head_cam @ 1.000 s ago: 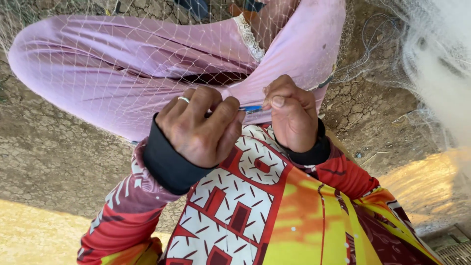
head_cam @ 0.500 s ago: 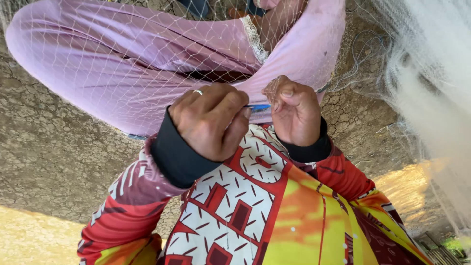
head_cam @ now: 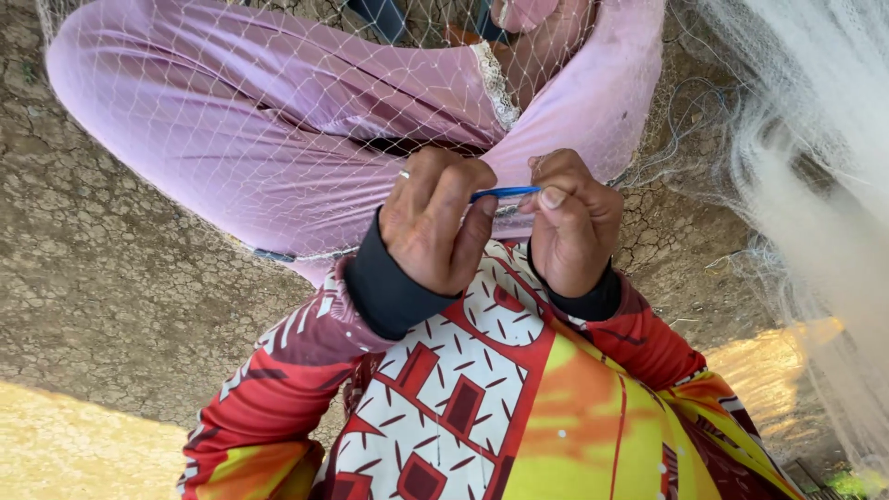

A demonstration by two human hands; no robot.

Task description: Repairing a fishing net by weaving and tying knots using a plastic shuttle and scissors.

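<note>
Both hands pinch a thin blue netting needle [head_cam: 505, 193] between them: left hand [head_cam: 435, 227] curled tight on one end, right hand [head_cam: 574, 227] closed on the other, thumb on top. Fine white fishing net [head_cam: 278, 139] drapes over pink trousers [head_cam: 231, 102] just behind.

I have only one view to work with, from the camera worn on the head. It looks steeply down and sits close over the left hand [head_cam: 435, 227] and the right hand [head_cam: 572, 231], which meet near the frame's centre. The patterned red and yellow sleeves [head_cam: 444, 389] run in from the bottom edge. Past the hands the view takes in the lilac trouser legs [head_cam: 278, 111] under netting [head_cam: 213, 157], with cracked ground [head_cam: 111, 278] on both sides.
</note>
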